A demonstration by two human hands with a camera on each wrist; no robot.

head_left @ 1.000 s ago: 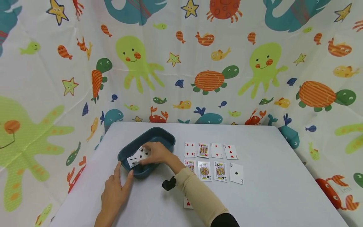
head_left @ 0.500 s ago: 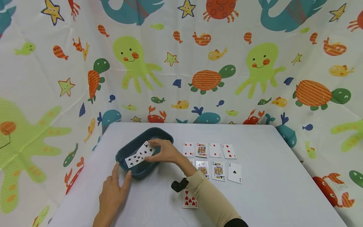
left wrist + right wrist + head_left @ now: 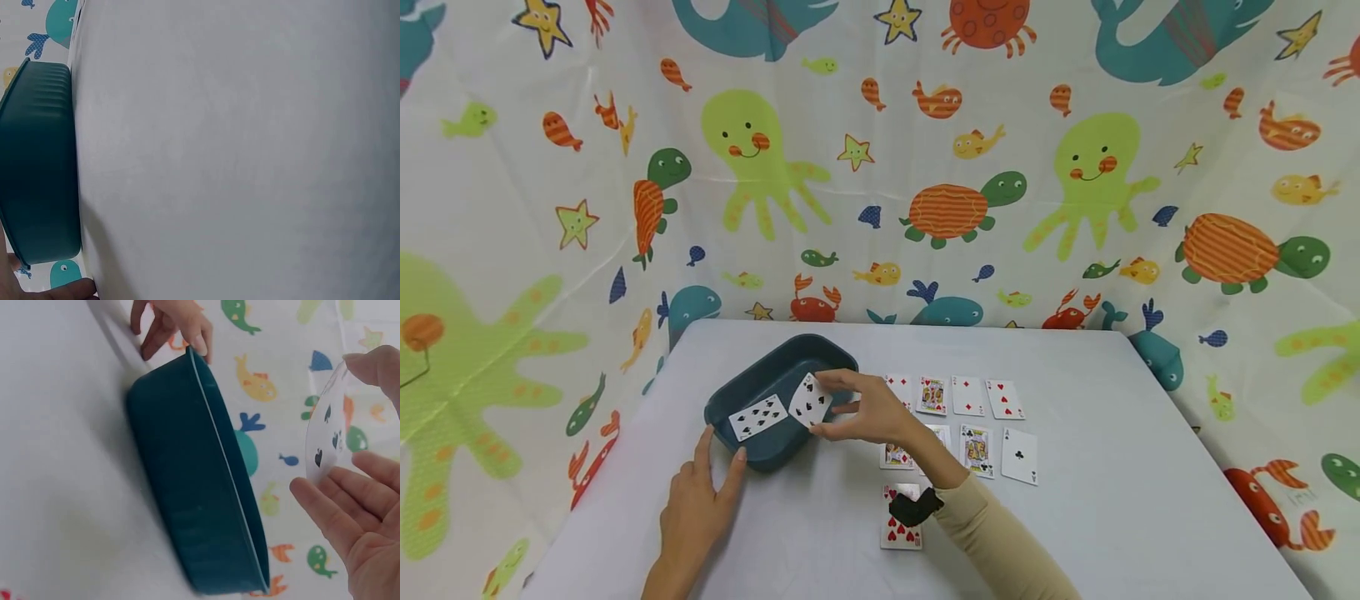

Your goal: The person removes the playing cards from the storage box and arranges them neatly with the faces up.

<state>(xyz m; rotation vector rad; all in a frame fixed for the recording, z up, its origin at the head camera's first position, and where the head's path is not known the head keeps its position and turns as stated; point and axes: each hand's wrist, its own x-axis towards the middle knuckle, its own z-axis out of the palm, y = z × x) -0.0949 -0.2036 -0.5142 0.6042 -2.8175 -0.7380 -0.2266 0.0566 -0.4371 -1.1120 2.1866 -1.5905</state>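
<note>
My right hand [image 3: 876,410] pinches a spade playing card [image 3: 810,402] by its edges between thumb and fingers, over the right part of a dark teal plastic tub [image 3: 775,457]. The right wrist view shows this card [image 3: 326,428] bowed between thumb and fingertips, above the tub's rim [image 3: 228,462]. Another spade card [image 3: 758,417] lies face up inside the tub, at its left end. My left hand [image 3: 696,508] touches the tub's near left corner, index finger and thumb extended on either side of it. In the left wrist view only a few fingers [image 3: 65,290] appear, below the tub [image 3: 37,162].
Right of the tub, face-up cards form two rows, including an ace of clubs [image 3: 1020,456] and a heart card [image 3: 1005,400]. My right forearm partly covers the lower row. A ten of hearts [image 3: 901,537] lies nearer me. A sea-animal curtain [image 3: 880,167] hangs behind the white table [image 3: 1112,500].
My right hand has drawn the held card rightward, apart from the other spade card it overlapped, which stays in the tub. My left hand keeps its place at the corner.
</note>
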